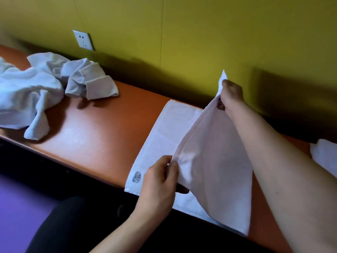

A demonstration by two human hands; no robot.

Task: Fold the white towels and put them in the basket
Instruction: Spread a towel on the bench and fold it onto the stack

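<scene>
A white towel [169,136] lies across the orange table, its left half flat with a small grey label near the front edge. Its right half is lifted off the table and held up between my hands. My left hand [160,181] pinches the near corner of the raised half at the table's front edge. My right hand [230,94] pinches the far corner, held high near the wall. A heap of crumpled white towels [36,92] sits at the left end of the table. No basket is in view.
The orange table [102,128] runs along a yellow-green wall with a white socket [83,40]. Another white cloth [324,154] shows at the right edge, behind my right forearm. Purple floor and my dark-clad leg lie below the table's front edge.
</scene>
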